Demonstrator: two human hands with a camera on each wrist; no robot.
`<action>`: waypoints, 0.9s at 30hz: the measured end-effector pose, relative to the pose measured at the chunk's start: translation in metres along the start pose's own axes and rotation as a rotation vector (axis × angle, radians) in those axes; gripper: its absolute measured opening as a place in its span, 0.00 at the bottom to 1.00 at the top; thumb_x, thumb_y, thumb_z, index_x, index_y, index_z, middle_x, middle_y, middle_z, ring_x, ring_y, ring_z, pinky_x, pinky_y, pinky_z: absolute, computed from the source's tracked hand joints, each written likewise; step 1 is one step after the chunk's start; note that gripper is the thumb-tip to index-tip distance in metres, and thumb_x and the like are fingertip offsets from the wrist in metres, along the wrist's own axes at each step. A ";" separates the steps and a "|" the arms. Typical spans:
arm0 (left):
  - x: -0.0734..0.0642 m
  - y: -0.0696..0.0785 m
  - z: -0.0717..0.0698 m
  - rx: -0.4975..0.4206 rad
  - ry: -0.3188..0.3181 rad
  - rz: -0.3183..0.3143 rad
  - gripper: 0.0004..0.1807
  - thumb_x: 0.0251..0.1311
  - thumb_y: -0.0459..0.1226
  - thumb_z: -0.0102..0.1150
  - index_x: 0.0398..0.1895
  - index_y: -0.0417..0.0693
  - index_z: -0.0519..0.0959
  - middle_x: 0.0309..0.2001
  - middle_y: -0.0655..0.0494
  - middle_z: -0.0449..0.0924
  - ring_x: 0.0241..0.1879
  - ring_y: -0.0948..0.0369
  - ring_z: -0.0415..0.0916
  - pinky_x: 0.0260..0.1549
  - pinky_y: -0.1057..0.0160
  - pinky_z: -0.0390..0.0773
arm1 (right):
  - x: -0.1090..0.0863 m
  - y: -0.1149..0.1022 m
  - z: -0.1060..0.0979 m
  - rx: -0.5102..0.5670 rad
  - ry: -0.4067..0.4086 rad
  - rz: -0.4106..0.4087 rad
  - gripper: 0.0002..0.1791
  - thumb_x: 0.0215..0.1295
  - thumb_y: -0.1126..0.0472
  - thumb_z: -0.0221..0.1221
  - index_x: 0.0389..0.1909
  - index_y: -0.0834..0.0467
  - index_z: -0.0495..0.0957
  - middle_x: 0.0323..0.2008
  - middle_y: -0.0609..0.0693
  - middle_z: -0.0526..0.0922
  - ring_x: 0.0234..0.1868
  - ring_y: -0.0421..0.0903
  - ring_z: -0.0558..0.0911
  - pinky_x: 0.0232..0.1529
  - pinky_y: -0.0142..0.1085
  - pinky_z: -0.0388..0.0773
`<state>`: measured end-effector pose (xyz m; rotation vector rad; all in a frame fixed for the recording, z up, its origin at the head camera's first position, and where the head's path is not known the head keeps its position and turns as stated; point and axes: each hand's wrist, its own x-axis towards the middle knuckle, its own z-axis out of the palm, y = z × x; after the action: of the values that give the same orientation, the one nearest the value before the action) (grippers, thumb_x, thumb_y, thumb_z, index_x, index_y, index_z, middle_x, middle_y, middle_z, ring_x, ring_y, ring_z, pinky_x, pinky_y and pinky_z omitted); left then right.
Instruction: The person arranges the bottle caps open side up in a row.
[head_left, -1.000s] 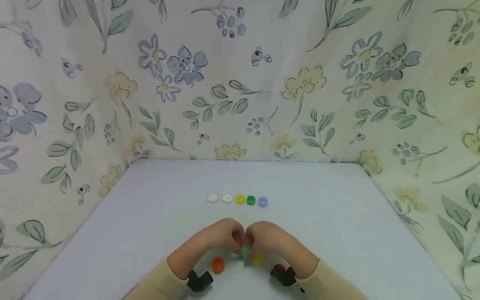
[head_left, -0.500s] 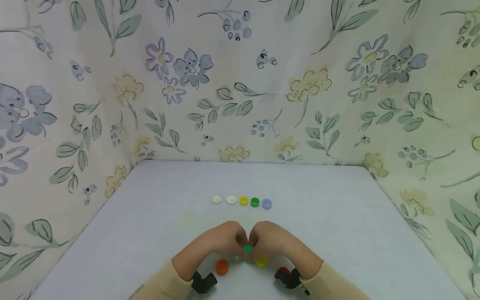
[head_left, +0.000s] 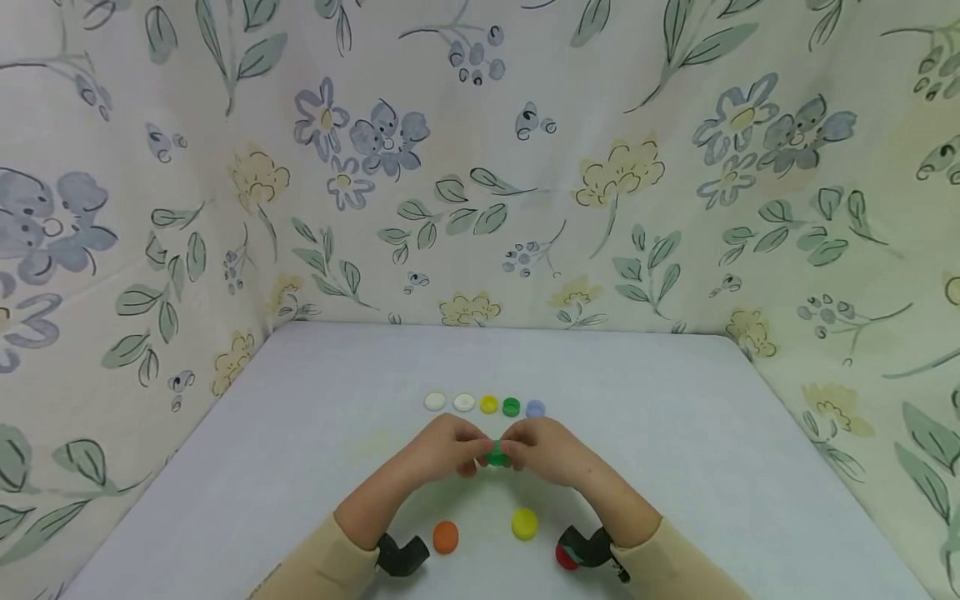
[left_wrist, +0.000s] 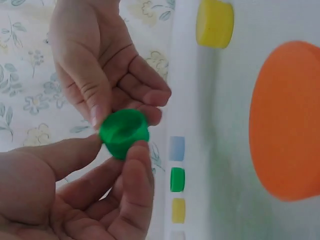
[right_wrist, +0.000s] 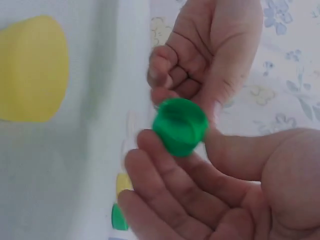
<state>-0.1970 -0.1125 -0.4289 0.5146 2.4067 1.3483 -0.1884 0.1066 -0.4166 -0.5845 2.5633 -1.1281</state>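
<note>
A small green plastic cap (head_left: 497, 454) is held up between both hands above the white table. Its hollow inside shows in the wrist views, with the green cap (left_wrist: 125, 132) tilted. My left hand (head_left: 447, 448) pinches one side with thumb and fingertips; in the left wrist view that hand (left_wrist: 95, 190) is lower left. My right hand (head_left: 553, 451) pinches the opposite side, thumb and index finger on the rim; in the right wrist view this hand (right_wrist: 215, 190) is at the bottom, its other fingers loosely extended.
Beyond the hands lies a row of caps: two white ones (head_left: 464, 402), a yellow one (head_left: 489, 404), a green one (head_left: 512, 407) and a blue one (head_left: 536, 408). Nearer are an orange cap (head_left: 446, 537), a yellow cap (head_left: 524, 524) and a red cap (head_left: 567, 557), partly covered by the right wrist camera (head_left: 588, 546).
Both hands have moved forward, away from the body, carrying the green cap from near the close yellow cap toward the row. The near caps have come into fuller view.
</note>
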 end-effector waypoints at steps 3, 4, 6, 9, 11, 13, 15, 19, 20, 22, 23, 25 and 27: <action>0.002 -0.001 0.000 -0.057 0.049 0.003 0.12 0.72 0.43 0.62 0.40 0.45 0.88 0.33 0.47 0.86 0.27 0.59 0.80 0.34 0.57 0.83 | 0.002 -0.001 0.002 0.024 0.066 0.004 0.11 0.78 0.56 0.57 0.42 0.57 0.84 0.30 0.45 0.85 0.33 0.42 0.83 0.41 0.45 0.80; 0.002 -0.001 0.000 -0.083 0.061 -0.001 0.12 0.72 0.43 0.62 0.41 0.44 0.88 0.34 0.46 0.86 0.27 0.59 0.80 0.34 0.57 0.83 | 0.002 -0.001 0.002 0.038 0.082 0.009 0.11 0.78 0.56 0.57 0.43 0.57 0.84 0.30 0.45 0.85 0.33 0.42 0.83 0.42 0.45 0.81; 0.003 -0.002 0.000 -0.133 0.080 -0.016 0.13 0.72 0.43 0.62 0.43 0.43 0.88 0.35 0.46 0.86 0.28 0.59 0.81 0.34 0.59 0.83 | 0.003 -0.001 0.002 0.074 0.106 0.013 0.12 0.78 0.55 0.56 0.45 0.59 0.84 0.30 0.45 0.85 0.33 0.42 0.84 0.43 0.45 0.82; 0.005 -0.003 0.001 -0.203 0.100 -0.039 0.14 0.72 0.42 0.61 0.45 0.40 0.87 0.35 0.45 0.86 0.28 0.59 0.80 0.34 0.60 0.84 | 0.005 0.002 0.000 0.154 0.111 -0.003 0.14 0.79 0.57 0.56 0.48 0.63 0.83 0.31 0.48 0.86 0.33 0.44 0.85 0.43 0.43 0.84; 0.006 -0.002 0.002 -0.239 0.111 -0.046 0.14 0.73 0.42 0.60 0.45 0.39 0.87 0.34 0.46 0.86 0.27 0.59 0.80 0.34 0.60 0.84 | 0.007 0.005 -0.002 0.205 0.098 -0.015 0.15 0.78 0.57 0.56 0.49 0.65 0.83 0.32 0.51 0.86 0.34 0.45 0.85 0.43 0.42 0.85; 0.007 -0.003 0.003 -0.267 0.120 -0.043 0.14 0.74 0.41 0.59 0.46 0.37 0.86 0.32 0.48 0.85 0.27 0.60 0.79 0.34 0.61 0.83 | 0.007 0.007 -0.004 0.239 0.086 -0.005 0.15 0.78 0.56 0.57 0.49 0.65 0.83 0.33 0.52 0.86 0.35 0.46 0.86 0.43 0.42 0.85; 0.009 -0.005 0.005 -0.288 0.124 -0.038 0.14 0.74 0.39 0.59 0.46 0.36 0.86 0.32 0.49 0.85 0.26 0.61 0.78 0.33 0.61 0.83 | 0.009 0.009 -0.006 0.259 0.078 0.024 0.15 0.77 0.55 0.58 0.48 0.65 0.83 0.35 0.52 0.86 0.36 0.47 0.86 0.43 0.42 0.85; 0.011 -0.005 0.007 -0.297 0.133 -0.045 0.14 0.74 0.38 0.58 0.48 0.34 0.85 0.31 0.49 0.84 0.26 0.60 0.78 0.33 0.62 0.83 | 0.013 0.017 -0.014 0.292 0.083 0.112 0.16 0.75 0.54 0.60 0.48 0.65 0.84 0.37 0.52 0.87 0.37 0.47 0.86 0.45 0.42 0.85; 0.011 -0.004 0.007 -0.287 0.140 -0.051 0.14 0.74 0.38 0.58 0.49 0.35 0.85 0.32 0.49 0.83 0.27 0.60 0.78 0.34 0.62 0.83 | 0.014 0.021 -0.016 0.297 0.090 0.133 0.17 0.75 0.54 0.60 0.48 0.65 0.84 0.38 0.53 0.87 0.38 0.48 0.86 0.45 0.42 0.85; 0.011 -0.003 0.005 -0.266 0.157 -0.071 0.15 0.75 0.39 0.57 0.50 0.36 0.85 0.32 0.49 0.83 0.28 0.59 0.78 0.34 0.62 0.82 | 0.015 0.028 -0.024 0.300 0.114 0.173 0.17 0.75 0.54 0.60 0.49 0.66 0.85 0.39 0.54 0.87 0.38 0.49 0.86 0.46 0.41 0.85; 0.011 -0.002 0.004 -0.255 0.167 -0.079 0.15 0.75 0.39 0.56 0.50 0.36 0.85 0.32 0.50 0.82 0.29 0.59 0.77 0.35 0.62 0.82 | 0.015 0.031 -0.028 0.296 0.129 0.191 0.17 0.75 0.55 0.60 0.49 0.66 0.85 0.39 0.55 0.88 0.39 0.49 0.86 0.45 0.41 0.85; 0.011 -0.002 0.000 -0.242 0.186 -0.097 0.15 0.76 0.40 0.55 0.50 0.37 0.84 0.33 0.50 0.81 0.29 0.58 0.77 0.35 0.63 0.82 | 0.014 0.039 -0.037 0.279 0.167 0.226 0.18 0.75 0.55 0.59 0.49 0.67 0.84 0.40 0.56 0.88 0.39 0.49 0.86 0.45 0.41 0.85; 0.011 -0.003 -0.003 -0.244 0.205 -0.109 0.15 0.76 0.40 0.55 0.49 0.38 0.85 0.33 0.49 0.80 0.29 0.58 0.77 0.34 0.63 0.81 | 0.013 0.047 -0.045 0.263 0.210 0.262 0.18 0.75 0.56 0.59 0.49 0.68 0.84 0.39 0.57 0.88 0.38 0.49 0.86 0.44 0.41 0.85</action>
<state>-0.2083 -0.1108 -0.4310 0.1857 2.3384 1.6859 -0.2298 0.1581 -0.4233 -0.0686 2.5019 -1.4611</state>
